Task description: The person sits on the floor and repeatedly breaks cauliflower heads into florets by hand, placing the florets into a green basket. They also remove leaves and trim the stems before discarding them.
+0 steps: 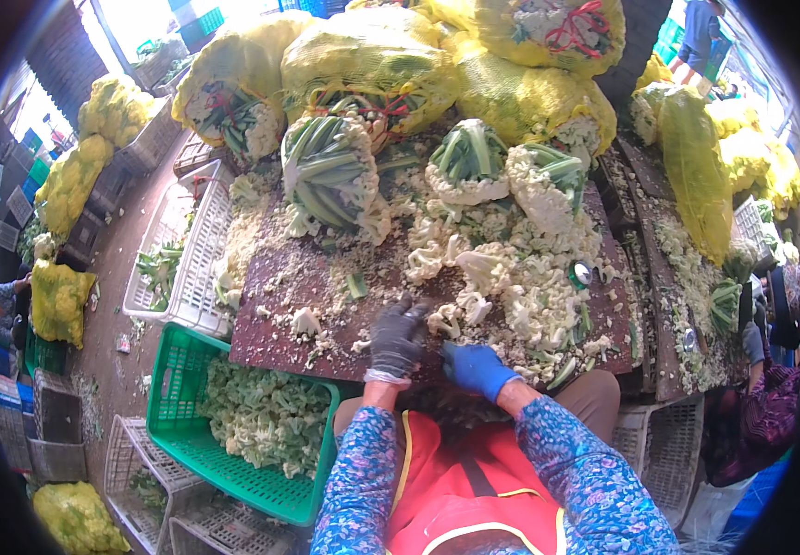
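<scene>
My left hand (pixel 397 340), in a dark glove with a pale cuff, rests at the near edge of the dark red board (pixel 282 298); its palm side is hidden. Beside it on the right, my right hand (pixel 477 369) in a blue glove has bent fingers by the same edge, and I cannot tell whether it holds anything. Cut cauliflower florets (pixel 486 267) lie just beyond both hands and heap to the right. Farther back stand a large leafy cauliflower head (pixel 330 173) and two smaller heads, one of them a cauliflower (pixel 469 163) with its green stalks up.
A green plastic crate (pixel 233 465) of florets sits at the near left, below a white crate (pixel 184 270) with leaves. Yellow mesh sacks (pixel 372 62) line the far side. A metal can (pixel 581 275) stands among the florets. A co-worker's gloved hand (pixel 752 343) is at far right.
</scene>
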The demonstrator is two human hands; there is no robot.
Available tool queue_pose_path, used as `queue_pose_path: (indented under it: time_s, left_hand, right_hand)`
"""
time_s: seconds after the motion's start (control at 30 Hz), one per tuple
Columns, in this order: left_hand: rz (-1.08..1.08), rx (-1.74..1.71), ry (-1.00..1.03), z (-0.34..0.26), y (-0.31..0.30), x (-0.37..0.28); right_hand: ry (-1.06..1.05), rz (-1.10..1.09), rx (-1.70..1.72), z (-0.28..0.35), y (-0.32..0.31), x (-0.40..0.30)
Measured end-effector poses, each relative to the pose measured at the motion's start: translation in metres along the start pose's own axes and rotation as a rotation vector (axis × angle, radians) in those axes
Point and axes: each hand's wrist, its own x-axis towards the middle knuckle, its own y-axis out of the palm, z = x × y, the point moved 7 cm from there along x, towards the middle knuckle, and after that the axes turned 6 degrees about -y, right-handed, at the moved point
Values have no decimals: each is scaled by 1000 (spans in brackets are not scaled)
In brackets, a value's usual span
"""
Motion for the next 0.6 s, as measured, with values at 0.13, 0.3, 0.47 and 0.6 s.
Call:
queue_pose_path:
  time_s: [0.13, 0.3, 0.47, 0.6]
  left_hand:
    - [3, -13, -108, 15, -2, 5]
    - [369, 137, 100, -55, 3, 19]
    - [471, 226, -188, -23, 32, 36]
    - [524, 275, -234, -7, 18, 38]
  right_hand:
    - [-2, -72, 49, -23, -16, -50]
    - [146, -484, 231, -59, -45, -64]
    - [297, -500, 171, -49, -72, -16]
    - [211, -600, 360, -50, -61, 3]
